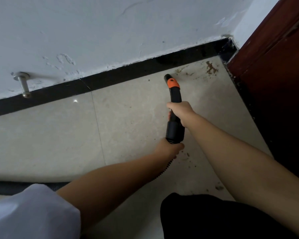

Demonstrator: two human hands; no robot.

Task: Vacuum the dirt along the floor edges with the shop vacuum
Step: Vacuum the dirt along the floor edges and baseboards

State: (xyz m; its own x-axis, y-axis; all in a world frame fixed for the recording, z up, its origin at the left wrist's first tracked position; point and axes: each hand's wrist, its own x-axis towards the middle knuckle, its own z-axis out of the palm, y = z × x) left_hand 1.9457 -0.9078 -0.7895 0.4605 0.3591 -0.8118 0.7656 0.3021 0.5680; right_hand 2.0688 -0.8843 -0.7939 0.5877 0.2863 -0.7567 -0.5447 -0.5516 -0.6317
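The vacuum nozzle (174,94) was black, with a bright orange collar (173,83) near its tip, and the ribbed hose (164,171) behind it was black too. The floor tiles (59,135) were pale beige with faint cloudy mottling and thin grey grout lines. Brown and rust-coloured dirt (211,68) speckled the corner. The skirting (110,76) was glossy black, the wall (93,31) white with a bluish cast, the door frame (274,57) dark reddish brown, the doorstop (24,85) silver, and the sleeve (29,213) pale lavender-white

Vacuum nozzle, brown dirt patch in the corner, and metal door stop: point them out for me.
vacuum nozzle (173,83), head view, orange collar.
brown dirt patch (211,67), head view, its middle.
metal door stop (24,84), head view, its shaft.
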